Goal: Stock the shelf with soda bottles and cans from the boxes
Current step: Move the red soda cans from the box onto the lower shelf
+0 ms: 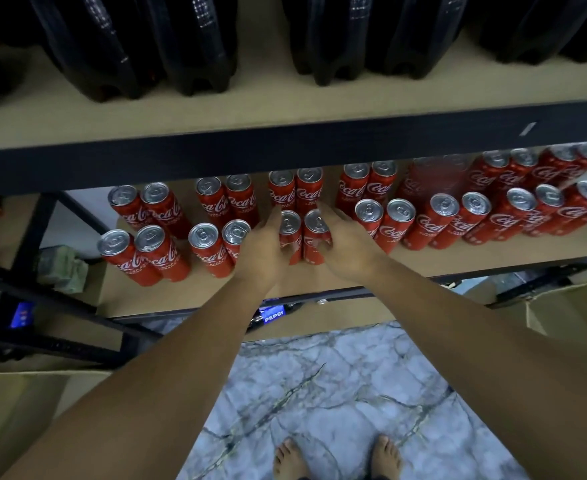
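Note:
Two slim red Coca-Cola cans stand side by side on the middle shelf board [188,292], near its front. My left hand [264,251] wraps the left can [289,226] from the left. My right hand [345,245] wraps the right can [314,225] from the right. Both cans are upright and touch each other. Several more red cans [437,220] stand in pairs in two rows across the same shelf, on both sides of my hands and behind them.
Dark large soda bottles [195,46] fill the shelf above, behind a black rail [285,147]. A Pepsi label [273,315] shows on the shelf below. Open cardboard boxes sit on the floor at lower left [15,410] and at right [569,310]. Marble floor and bare feet lie below.

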`<move>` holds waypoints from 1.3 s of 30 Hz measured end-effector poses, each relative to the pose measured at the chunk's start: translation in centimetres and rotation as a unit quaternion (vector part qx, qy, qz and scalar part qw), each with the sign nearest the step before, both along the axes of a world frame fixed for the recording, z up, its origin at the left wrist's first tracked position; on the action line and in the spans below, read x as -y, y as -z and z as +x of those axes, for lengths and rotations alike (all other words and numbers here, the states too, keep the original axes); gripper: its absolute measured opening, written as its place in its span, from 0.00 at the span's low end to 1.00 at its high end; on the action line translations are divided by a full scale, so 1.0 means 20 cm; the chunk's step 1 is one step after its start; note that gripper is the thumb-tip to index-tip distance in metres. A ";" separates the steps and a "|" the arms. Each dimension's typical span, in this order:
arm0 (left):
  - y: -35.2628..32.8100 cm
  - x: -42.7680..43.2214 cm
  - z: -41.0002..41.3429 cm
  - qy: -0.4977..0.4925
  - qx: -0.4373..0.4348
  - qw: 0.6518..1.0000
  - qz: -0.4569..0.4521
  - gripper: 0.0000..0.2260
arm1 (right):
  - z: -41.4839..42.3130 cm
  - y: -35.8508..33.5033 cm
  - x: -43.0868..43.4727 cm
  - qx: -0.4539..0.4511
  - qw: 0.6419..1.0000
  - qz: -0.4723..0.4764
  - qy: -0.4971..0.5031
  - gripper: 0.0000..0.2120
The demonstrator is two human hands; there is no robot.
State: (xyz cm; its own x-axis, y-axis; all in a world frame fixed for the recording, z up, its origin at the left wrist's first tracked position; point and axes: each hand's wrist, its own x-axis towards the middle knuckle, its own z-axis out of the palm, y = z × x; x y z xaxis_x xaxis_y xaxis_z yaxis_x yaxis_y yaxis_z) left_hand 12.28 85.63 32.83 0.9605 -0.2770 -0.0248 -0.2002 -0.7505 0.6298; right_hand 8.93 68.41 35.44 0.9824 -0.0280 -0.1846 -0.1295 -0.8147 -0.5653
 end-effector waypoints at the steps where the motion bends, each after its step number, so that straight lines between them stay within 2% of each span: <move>1: -0.02 -0.01 -0.02 0.005 0.007 1.000 0.001 0.32 | -0.03 -0.02 0.01 0.012 1.000 -0.002 -0.004 0.32; 4: -0.08 -0.04 -0.12 0.013 0.022 1.000 -0.002 0.30 | -0.15 -0.09 0.03 0.039 0.999 -0.017 -0.021 0.27; 8: -0.16 -0.08 -0.30 0.025 -0.005 0.999 0.021 0.30 | -0.36 -0.17 0.06 0.028 0.996 -0.051 -0.064 0.28; 11: -0.26 -0.07 -0.45 0.029 -0.010 0.999 0.038 0.26 | -0.52 -0.25 0.08 0.031 0.994 -0.063 -0.089 0.27; 20: -0.50 -0.16 -0.86 -0.016 -0.041 0.995 0.085 0.26 | -0.82 -0.53 0.03 0.039 0.988 -0.027 -0.148 0.26; 25: -0.64 -0.27 -0.99 -0.036 -0.015 0.997 0.074 0.24 | -0.87 -0.66 -0.12 0.039 0.984 -0.031 -0.172 0.27; 32: -0.64 -0.49 -0.85 -0.048 -0.009 0.995 0.086 0.24 | -0.75 -0.59 -0.37 0.023 0.986 -0.027 -0.165 0.26; 39: -0.41 -0.68 -0.38 -0.041 -0.038 0.996 0.070 0.22 | -0.36 -0.31 -0.63 -0.008 0.998 0.008 -0.064 0.25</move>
